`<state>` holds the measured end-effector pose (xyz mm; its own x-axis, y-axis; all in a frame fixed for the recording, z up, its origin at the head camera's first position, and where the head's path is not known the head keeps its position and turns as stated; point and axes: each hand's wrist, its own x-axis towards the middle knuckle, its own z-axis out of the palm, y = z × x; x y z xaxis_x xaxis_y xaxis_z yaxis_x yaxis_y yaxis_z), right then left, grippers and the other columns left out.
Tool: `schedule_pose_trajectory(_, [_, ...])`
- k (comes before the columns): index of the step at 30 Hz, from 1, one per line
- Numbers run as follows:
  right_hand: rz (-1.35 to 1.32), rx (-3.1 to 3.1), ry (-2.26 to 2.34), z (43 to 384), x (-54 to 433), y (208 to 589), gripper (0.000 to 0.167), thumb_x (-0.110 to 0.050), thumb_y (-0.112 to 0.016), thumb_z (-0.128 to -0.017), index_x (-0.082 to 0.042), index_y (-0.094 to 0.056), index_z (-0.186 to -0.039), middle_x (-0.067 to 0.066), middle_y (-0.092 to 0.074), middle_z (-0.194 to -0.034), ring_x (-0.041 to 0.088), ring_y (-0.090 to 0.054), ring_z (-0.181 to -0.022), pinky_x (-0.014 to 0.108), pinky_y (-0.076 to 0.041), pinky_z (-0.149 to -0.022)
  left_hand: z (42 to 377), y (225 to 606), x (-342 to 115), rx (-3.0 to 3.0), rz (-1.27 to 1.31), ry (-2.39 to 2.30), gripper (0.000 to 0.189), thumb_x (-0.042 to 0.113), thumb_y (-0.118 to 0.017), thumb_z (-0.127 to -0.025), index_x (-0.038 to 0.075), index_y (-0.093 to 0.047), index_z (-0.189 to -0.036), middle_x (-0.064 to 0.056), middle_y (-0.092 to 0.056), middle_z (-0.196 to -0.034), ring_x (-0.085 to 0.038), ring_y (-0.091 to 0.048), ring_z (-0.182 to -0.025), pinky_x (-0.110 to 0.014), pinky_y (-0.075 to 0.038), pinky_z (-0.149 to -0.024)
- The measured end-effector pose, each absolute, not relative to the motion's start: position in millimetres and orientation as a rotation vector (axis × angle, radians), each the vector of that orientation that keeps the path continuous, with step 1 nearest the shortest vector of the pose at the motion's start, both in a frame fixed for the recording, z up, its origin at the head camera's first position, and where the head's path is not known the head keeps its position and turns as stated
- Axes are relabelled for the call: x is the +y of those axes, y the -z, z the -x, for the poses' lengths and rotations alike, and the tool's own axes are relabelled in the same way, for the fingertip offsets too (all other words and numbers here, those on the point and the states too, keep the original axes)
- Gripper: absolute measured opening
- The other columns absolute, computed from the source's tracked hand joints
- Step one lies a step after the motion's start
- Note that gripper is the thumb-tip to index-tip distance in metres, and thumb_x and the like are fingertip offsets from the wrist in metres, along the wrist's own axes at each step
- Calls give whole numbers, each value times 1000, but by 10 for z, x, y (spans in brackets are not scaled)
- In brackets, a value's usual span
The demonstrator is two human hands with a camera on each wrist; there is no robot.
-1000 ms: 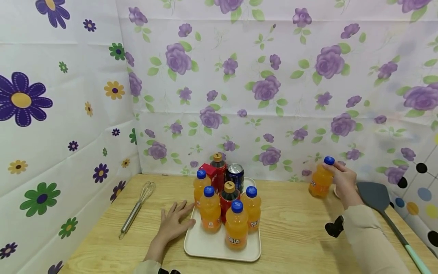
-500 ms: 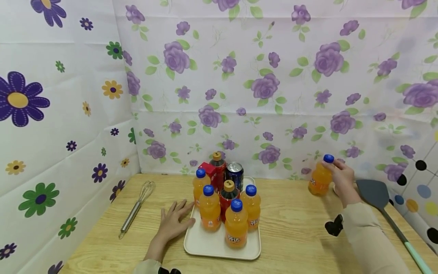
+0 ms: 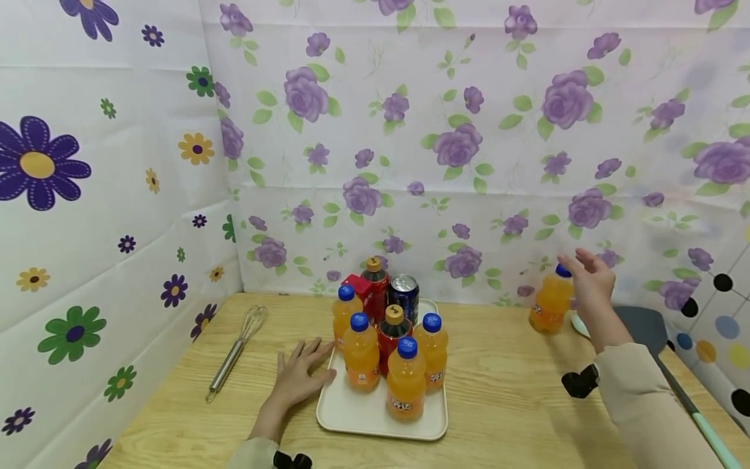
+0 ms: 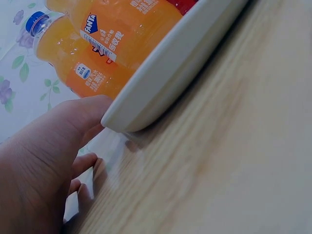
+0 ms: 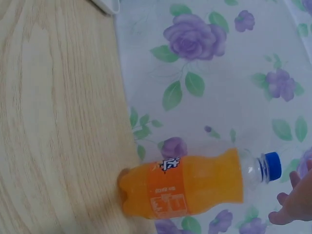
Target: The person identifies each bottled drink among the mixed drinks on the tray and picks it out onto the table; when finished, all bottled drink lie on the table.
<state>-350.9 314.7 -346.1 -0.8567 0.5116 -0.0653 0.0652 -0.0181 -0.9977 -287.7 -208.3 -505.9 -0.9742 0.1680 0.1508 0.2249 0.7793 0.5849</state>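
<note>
At the tray's left side, my left hand (image 3: 299, 378) rests on the table with fingers spread. Its thumb touches the rim of the cream tray (image 3: 381, 426), as the left wrist view also shows. On the tray stand several orange Fanta bottles (image 3: 405, 384), two dark cola bottles (image 3: 395, 335), a red box (image 3: 357, 290) and a dark blue can (image 3: 403, 296). Far right, one more orange soda bottle (image 3: 549, 303) stands upright by the back wall. My right hand (image 3: 593, 283) is beside its blue cap, fingers loose; the right wrist view shows a gap between fingers and cap (image 5: 273, 166).
A whisk (image 3: 237, 352) lies on the table to the left. On the right lies a grey spatula (image 3: 644, 329) with a mint handle, and a pale round-ended utensil (image 3: 580, 326) shows partly behind my right wrist. Flowered cloth (image 3: 445, 163) covers the walls behind and left.
My right hand has let go of the orange soda bottle and lifted slightly up and right, its fingers loosened. The bottle stays standing. My left hand keeps its place at the tray.
</note>
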Motion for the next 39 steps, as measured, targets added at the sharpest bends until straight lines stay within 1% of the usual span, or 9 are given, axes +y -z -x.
schedule_pose_trajectory(8, [514, -1929, -1972, 3426, 2952, 3397, 74, -38, -71, -87, -19, -38, -150, -7, -40, -155, 14, -23, -151, 30, -20, -125, 2896, 5071, -2086, -2880, 312, 963, 58, 46, -64, -87, 29, -53, -141, -17, -38, -155, -51, -18, -147, -77, 7, -110])
schedule_pose_trajectory(11, [473, -1974, -1951, 3384, 2857, 3387, 73, -40, -70, -87, -18, -39, -149, -5, -41, -155, 16, -25, -150, 32, -20, -125, 2900, 5074, -2083, -2877, 315, 964, 58, 46, -64, -87, 29, -53, -141, -17, -38, -155, -51, -18, -147, -77, 8, -110])
schedule_pose_trajectory(17, [329, -2161, -1897, 3269, 2629, 3447, 79, -50, -66, -87, -18, -34, -151, 0, -32, -161, 21, -17, -153, 39, -16, -126, 2887, 5074, -2081, -2871, 311, 970, 59, 45, -65, -86, 26, -54, -141, -17, -39, -155, -52, -19, -146, -78, 7, -110])
schedule_pose_trajectory(20, [268, -2229, -1897, 3231, 2514, 3480, 78, -52, -66, -87, -19, -35, -151, 0, -33, -160, 21, -24, -151, 38, -23, -124, 2891, 5083, -2080, -2870, 310, 968, 59, 45, -65, -86, 26, -54, -141, -17, -39, -155, -52, -19, -146, -78, 7, -110])
schedule_pose_trajectory(24, [212, -2264, -1895, 3209, 2356, 3530, 71, -48, -66, -89, -16, -41, -147, -7, -51, -142, 11, -43, -134, 36, -33, -118, 2897, 5102, -2084, -2873, 309, 965, 59, 46, -65, -86, 27, -54, -141, -17, -39, -155, -51, -19, -146, -77, 7, -110])
schedule_pose_trajectory(27, [151, -2274, -1903, 3193, 2248, 3581, 67, -42, -66, -91, -10, -42, -145, -13, -54, -127, 3, -46, -122, 38, -32, -120, 2900, 5106, -2086, -2877, 309, 960, 59, 46, -64, -86, 28, -53, -141, -16, -39, -155, -51, -19, -147, -77, 7, -110])
schedule_pose_trajectory(29, [106, -2296, -1914, 3174, 2178, 3613, 67, -40, -65, -92, -8, -41, -146, -10, -54, -129, 6, -46, -124, 40, -29, -121, 2904, 5105, -2088, -2876, 309, 965, 59, 46, -64, -86, 27, -53, -141, -16, -39, -155, -51, -19, -147, -77, 7, -111])
schedule_pose_trajectory(34, [30, -2352, -1927, 3115, 2001, 3684, 67, -36, -63, -94, -4, -38, -147, 15, -42, -152, 26, -39, -140, 45, -28, -122, 2909, 5102, -2093, -2875, 311, 971, 59, 46, -64, -87, 27, -53, -141, -17, -38, -155, -51, -18, -147, -77, 8, -110])
schedule_pose_trajectory(39, [-43, -2379, -1974, 3063, 1840, 3748, 62, -30, -63, -95, -4, -39, -146, 19, -41, -152, 30, -36, -144, 48, -28, -121, 2912, 5110, -2093, -2874, 310, 964, 58, 46, -64, -87, 28, -53, -141, -17, -39, -155, -51, -18, -147, -77, 7, -110])
